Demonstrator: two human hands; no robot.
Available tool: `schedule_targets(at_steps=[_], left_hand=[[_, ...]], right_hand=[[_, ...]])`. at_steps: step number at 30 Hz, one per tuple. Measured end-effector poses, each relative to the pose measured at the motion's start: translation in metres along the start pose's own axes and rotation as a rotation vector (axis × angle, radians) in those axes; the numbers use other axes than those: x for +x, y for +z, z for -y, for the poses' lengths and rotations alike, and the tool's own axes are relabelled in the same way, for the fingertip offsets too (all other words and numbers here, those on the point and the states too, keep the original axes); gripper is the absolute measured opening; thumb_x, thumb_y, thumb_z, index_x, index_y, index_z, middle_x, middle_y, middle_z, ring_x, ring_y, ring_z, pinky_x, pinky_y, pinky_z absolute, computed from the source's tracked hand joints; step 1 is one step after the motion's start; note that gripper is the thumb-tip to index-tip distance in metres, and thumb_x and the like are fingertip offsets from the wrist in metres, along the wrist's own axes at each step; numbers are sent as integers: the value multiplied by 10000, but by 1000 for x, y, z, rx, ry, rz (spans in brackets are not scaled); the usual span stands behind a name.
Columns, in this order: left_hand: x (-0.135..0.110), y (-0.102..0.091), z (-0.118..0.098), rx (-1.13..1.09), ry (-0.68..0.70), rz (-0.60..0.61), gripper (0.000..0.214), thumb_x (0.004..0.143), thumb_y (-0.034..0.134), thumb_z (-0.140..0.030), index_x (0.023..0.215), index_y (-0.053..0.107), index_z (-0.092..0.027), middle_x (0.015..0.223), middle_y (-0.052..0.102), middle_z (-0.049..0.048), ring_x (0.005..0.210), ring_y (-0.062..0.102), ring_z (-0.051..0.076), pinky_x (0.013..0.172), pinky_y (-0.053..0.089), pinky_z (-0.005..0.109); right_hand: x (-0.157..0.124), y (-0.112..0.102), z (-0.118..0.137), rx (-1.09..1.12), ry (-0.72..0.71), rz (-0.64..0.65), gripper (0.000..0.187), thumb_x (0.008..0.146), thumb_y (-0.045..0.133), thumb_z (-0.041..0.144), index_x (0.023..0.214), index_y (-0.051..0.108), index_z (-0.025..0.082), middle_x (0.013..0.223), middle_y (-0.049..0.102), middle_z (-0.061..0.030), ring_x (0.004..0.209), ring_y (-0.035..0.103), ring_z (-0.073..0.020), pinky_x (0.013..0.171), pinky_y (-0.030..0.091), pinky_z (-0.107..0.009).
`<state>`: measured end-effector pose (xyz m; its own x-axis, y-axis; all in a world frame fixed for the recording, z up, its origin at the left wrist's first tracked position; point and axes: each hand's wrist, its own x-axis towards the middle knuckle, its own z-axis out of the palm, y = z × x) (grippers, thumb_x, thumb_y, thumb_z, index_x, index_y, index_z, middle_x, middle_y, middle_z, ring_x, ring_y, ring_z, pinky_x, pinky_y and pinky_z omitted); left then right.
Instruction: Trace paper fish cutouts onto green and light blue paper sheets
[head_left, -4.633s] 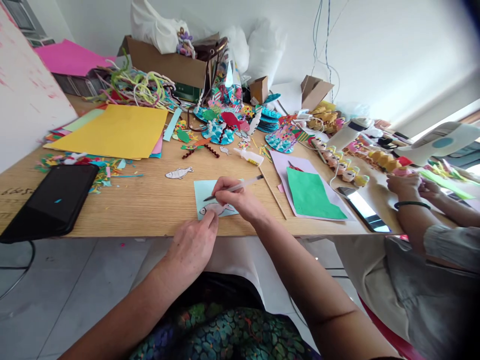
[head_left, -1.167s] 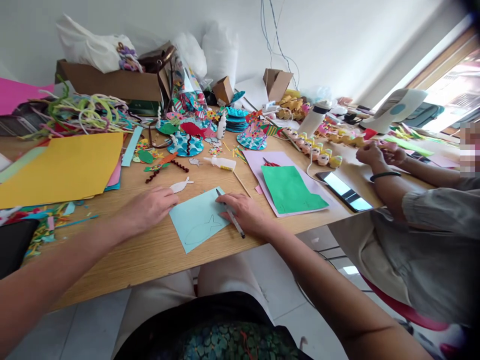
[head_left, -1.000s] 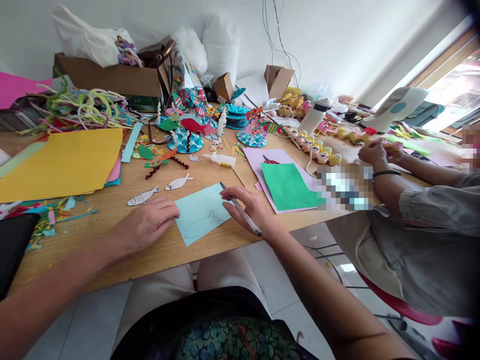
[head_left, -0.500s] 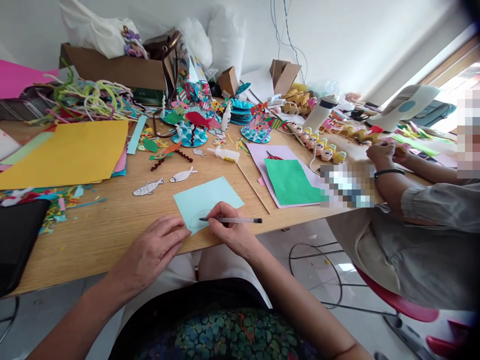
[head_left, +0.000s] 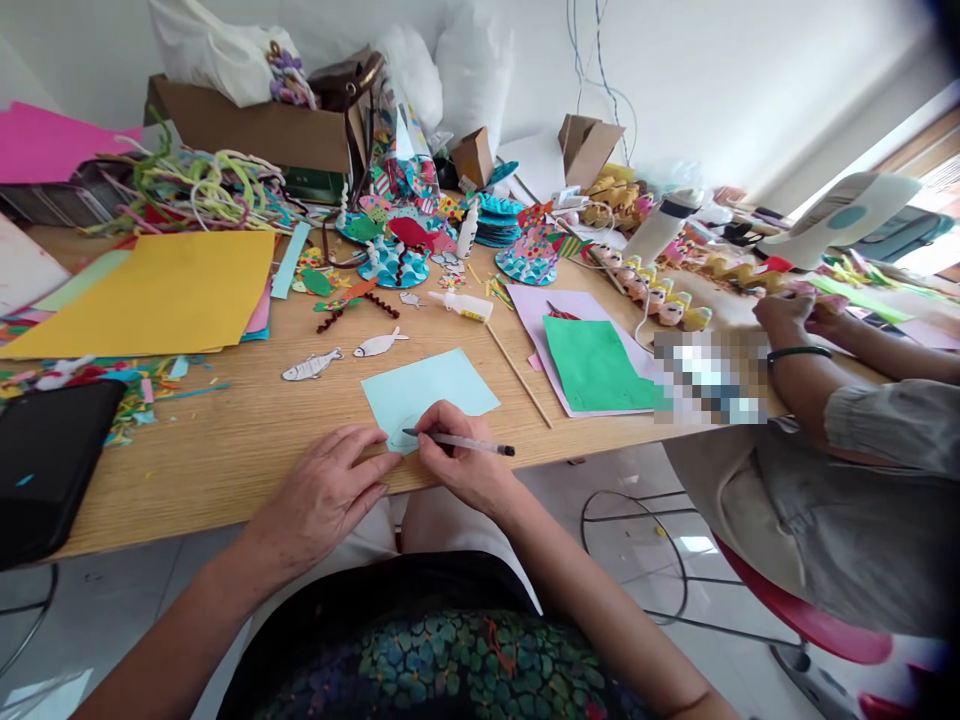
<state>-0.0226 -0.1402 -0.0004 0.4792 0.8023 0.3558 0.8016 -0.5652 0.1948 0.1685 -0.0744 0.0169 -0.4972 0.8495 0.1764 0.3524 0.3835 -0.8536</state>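
A light blue sheet of paper (head_left: pixel 431 385) lies at the table's front edge, with a faint curved pencil-like outline on its near left part. My right hand (head_left: pixel 461 455) grips a pen (head_left: pixel 469 441), its tip on the paper by that outline. With fingers stretched out, my left hand (head_left: pixel 326 490) rests at the sheet's lower left corner, fingertips touching it. Two white paper fish with drawn lines lie beyond my left hand: one fish (head_left: pixel 312 365) at left, the other fish (head_left: pixel 379 343) closer to the sheet.
Right of the sheet lie a wooden stick (head_left: pixel 519 375) and green paper (head_left: pixel 592 365) on lilac paper. Behind is a glue bottle (head_left: pixel 461 305). Yellow paper (head_left: pixel 157 290) and a black tray-like object (head_left: pixel 52 470) are at left. A co-worker's hands (head_left: pixel 795 315) work at right.
The view has shifted slightly, so the table things appear farther right. My right hand has moved the pen a little along the outline, its back end tilting lower. My left hand stays at the corner.
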Motion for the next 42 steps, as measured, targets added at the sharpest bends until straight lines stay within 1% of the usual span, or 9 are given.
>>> schedule_targets(at_steps=[9, 15, 20, 25, 29, 34, 42], left_hand=[[0, 0, -1, -14, -24, -5, 301, 912, 417, -219, 1132, 623, -218, 1156, 545, 103, 1087, 493, 247, 923, 454, 443], [0, -1, -1, 3, -21, -9, 300, 906, 421, -216, 1131, 620, -228, 1158, 535, 102, 1082, 494, 251, 907, 462, 444], [0, -1, 0, 5, -9, -5, 290, 900, 436, -203, 1125, 620, -208, 1163, 530, 112, 1085, 490, 255, 908, 459, 445], [-1, 0, -1, -3, -10, 2, 298, 908, 426, -212, 1145, 606, -218, 1184, 533, 106, 1109, 477, 255, 923, 449, 449], [0, 0, 0, 1, -14, 5, 292, 905, 426, -211, 1126, 616, -221, 1177, 540, 103, 1102, 484, 251, 917, 454, 442], [1, -1, 0, 11, -6, 2, 276, 899, 435, -220, 1094, 631, -216, 1174, 545, 107, 1089, 496, 254, 902, 463, 437], [0, 1, 1, 0, -20, -3, 281, 904, 424, -232, 1104, 621, -225, 1182, 544, 101, 1094, 494, 245, 914, 455, 433]], right_hand=[[2, 3, 0, -34, -4, -4, 26, 744, 492, 172, 749, 506, 193, 587, 496, 50, 526, 436, -87, 530, 338, -202], [1, 3, 0, -44, 1, 0, 27, 749, 496, 173, 750, 507, 197, 580, 488, 53, 520, 427, -88, 537, 343, -205], [2, 3, 1, -51, -9, 1, 22, 754, 492, 179, 749, 507, 194, 600, 502, 43, 540, 442, -94, 549, 345, -210], [2, 3, -1, -48, -34, -7, 18, 752, 488, 182, 746, 500, 193, 629, 520, 32, 560, 456, -98, 557, 345, -214], [1, 2, -1, -64, -18, -10, 26, 749, 478, 181, 728, 486, 194, 622, 511, 31, 562, 449, -98, 551, 334, -214], [-2, -1, -1, -46, -36, -20, 45, 730, 468, 170, 697, 457, 199, 579, 464, 48, 535, 415, -93, 530, 317, -208], [-2, -3, -3, -12, -56, -8, 64, 689, 451, 149, 652, 440, 200, 572, 449, 51, 524, 378, -89, 522, 301, -210]])
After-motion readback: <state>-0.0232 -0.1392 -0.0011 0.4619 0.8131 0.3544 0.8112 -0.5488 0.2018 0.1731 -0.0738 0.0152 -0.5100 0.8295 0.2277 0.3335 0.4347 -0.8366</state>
